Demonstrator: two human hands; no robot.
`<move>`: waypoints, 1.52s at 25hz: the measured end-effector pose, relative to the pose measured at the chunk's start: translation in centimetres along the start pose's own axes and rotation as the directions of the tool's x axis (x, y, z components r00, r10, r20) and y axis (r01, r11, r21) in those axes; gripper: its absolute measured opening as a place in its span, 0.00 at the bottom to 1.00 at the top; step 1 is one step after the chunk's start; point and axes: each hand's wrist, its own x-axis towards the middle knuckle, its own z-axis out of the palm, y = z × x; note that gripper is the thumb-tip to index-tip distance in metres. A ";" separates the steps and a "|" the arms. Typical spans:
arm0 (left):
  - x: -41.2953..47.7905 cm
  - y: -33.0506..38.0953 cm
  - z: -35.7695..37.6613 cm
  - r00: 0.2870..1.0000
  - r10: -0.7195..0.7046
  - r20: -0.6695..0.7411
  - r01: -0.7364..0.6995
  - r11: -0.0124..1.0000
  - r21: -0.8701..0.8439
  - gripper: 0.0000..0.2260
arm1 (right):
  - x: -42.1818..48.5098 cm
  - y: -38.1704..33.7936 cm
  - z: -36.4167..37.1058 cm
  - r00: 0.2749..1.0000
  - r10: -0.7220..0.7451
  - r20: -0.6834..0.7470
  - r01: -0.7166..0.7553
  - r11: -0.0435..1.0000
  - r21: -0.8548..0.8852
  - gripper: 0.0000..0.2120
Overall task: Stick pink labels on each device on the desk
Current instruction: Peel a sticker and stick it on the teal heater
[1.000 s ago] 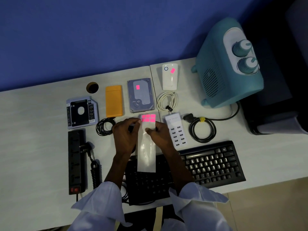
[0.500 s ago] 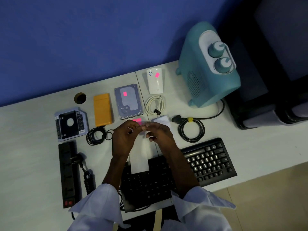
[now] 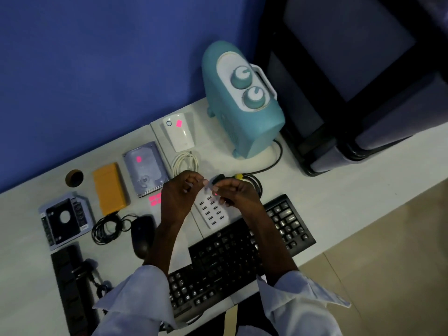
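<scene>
Head view: white desk [image 3: 315,190], blue wall [image 3: 97,69]; right hand [image 3: 236,192] pinches pink label [image 3: 215,194]; left hand [image 3: 178,195] grip unclear.

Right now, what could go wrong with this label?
1. The pink label that seems pinched in the right hand is tiny; it may curl or stick to fingers.
2. Placed low on the USB charging hub, it could cover ports.
3. The left forearm may drag the label sheet.
</scene>
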 end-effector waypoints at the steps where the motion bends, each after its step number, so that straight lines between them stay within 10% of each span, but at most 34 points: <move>1: 0.4 1.1 0.8 0.999 0.017 -0.034 -0.018 1.000 -0.025 0.05 | -0.1 -0.2 -0.8 1.000 -0.001 -0.032 0.002 0.999 0.032 0.03; 5: 3.0 7.8 4.1 0.953 0.074 -0.293 -0.097 0.993 -0.066 0.27 | -0.7 -1.2 -3.8 0.985 -0.062 -0.159 0.090 0.980 0.176 0.04; 12: 8.0 18.7 10.7 0.960 -0.175 -0.218 0.158 0.983 -0.090 0.60 | -0.3 -3.9 -7.4 0.949 -0.069 -0.307 0.185 0.911 0.369 0.10; 21: 8.3 16.0 9.5 0.942 -0.221 -0.253 0.129 0.933 -0.335 0.53 | 0.6 -7.4 -8.5 0.951 -0.189 -0.244 0.292 0.810 0.509 0.07; 27: 5.0 14.3 4.5 0.906 -0.394 -0.153 0.295 0.849 -0.439 0.32 | 1.4 -8.7 -8.4 0.971 -0.150 -0.189 0.221 0.865 0.451 0.07; 38: 3.2 11.4 1.6 0.831 -0.548 -0.090 0.414 0.720 -0.557 0.25 | 1.9 -11.4 -7.2 0.987 -0.143 -0.079 0.159 0.955 0.250 0.07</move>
